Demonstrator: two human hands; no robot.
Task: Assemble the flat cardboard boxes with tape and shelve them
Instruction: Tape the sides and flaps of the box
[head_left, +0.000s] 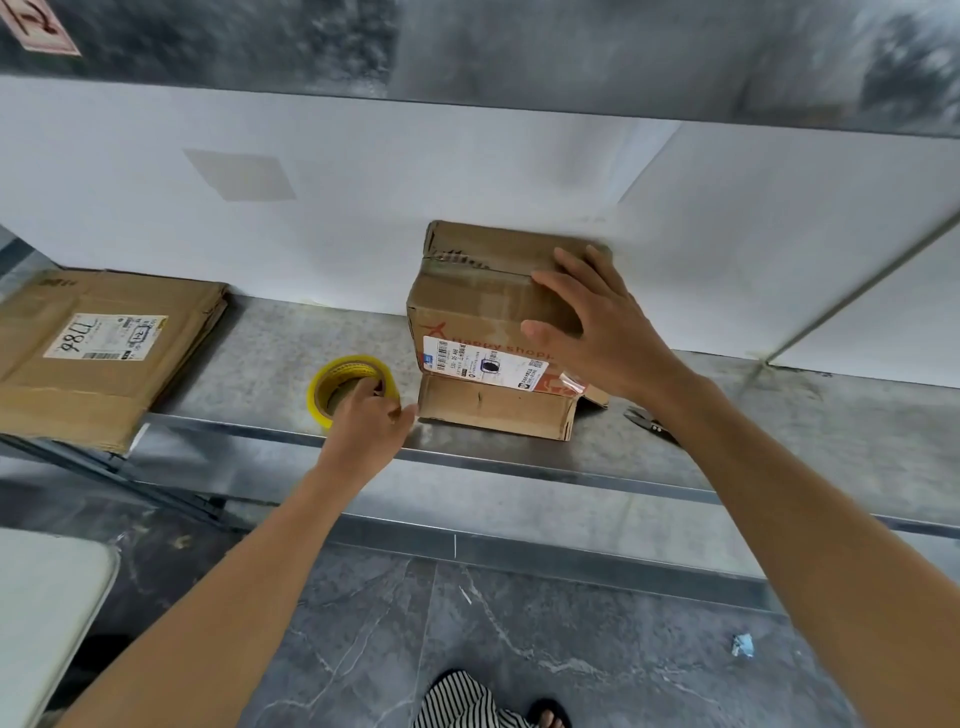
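1. The cardboard box (483, 322) stands on the metal shelf (260, 358), close to the back wall, with a taped seam facing up. We judge it sits there so the shelf bears its weight while the taping goes on.
2. A flap (493, 413) at the box's foot juts toward us and seems not yet sealed.
3. The right hand (597, 332) lies on the box's upper front corner with its fingers spread and straight. It grasps nothing, and we read this as steadying the box.
4. The left hand (371, 421) has its fingers curled into the core of the yellow tape roll (332, 366) and grips it. The roll stands on edge just left of the box, ready for the next strip.
5. A stack of flat cardboard (93, 353) waits well to the left on the shelf, overhanging its edge.
6. Scissors (649, 423) lie just right of the box, partly hidden by the right forearm.
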